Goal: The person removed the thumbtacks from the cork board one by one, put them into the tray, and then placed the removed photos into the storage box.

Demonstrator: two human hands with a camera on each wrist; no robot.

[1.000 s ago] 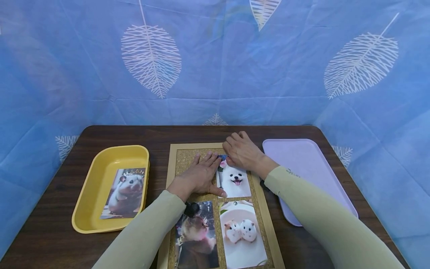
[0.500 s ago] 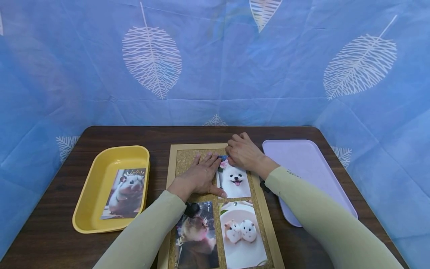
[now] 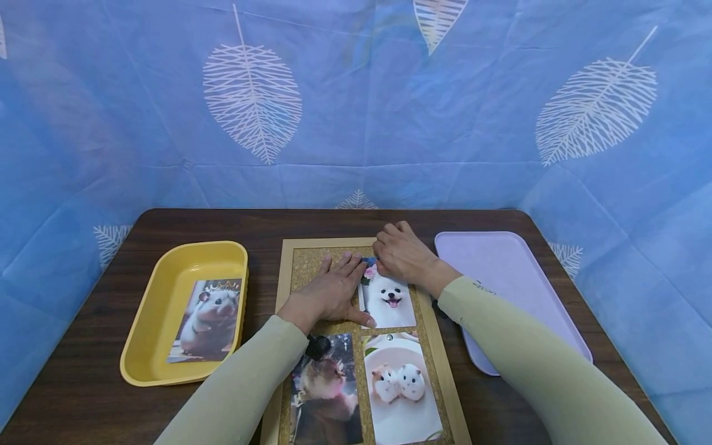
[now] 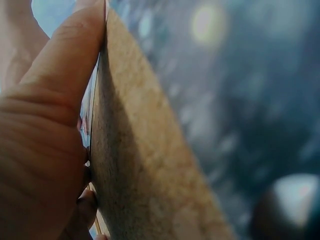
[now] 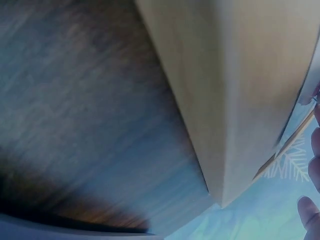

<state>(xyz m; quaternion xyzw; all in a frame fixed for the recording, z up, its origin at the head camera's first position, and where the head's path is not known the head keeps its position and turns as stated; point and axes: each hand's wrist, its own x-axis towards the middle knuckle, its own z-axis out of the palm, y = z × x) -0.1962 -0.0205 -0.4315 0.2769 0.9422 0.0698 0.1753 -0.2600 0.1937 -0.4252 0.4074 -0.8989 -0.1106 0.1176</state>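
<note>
A corkboard (image 3: pixel 308 264) with a pale wooden frame lies on the table, photos on it. My left hand (image 3: pixel 328 295) rests flat across it, fingers spread, its fingertips and thumb along the left edge of a white dog photo (image 3: pixel 391 304). At that photo's top edge, my right hand (image 3: pixel 405 252) is curled with its fingertips down. A small glinting piece, seemingly a thumbtack (image 5: pixel 315 98), shows at these fingertips in the right wrist view, mostly hidden. Below are a two-hamster photo (image 3: pixel 402 386), with a silver tack (image 3: pixel 389 337) at its top, and a darker animal photo (image 3: pixel 325 395).
On the left stands a yellow tray (image 3: pixel 146 321) holding a crowned hamster photo (image 3: pixel 207 321). A flat lilac tray (image 3: pixel 517 272) lies on the right, partly under the right forearm. Behind the dark wooden table (image 3: pixel 267 222) hangs a blue leaf-print cloth (image 3: pixel 361 105).
My right hand has shifted slightly to the right at the dog photo's top edge and stays curled. The left hand, the photos and the trays keep their places.
</note>
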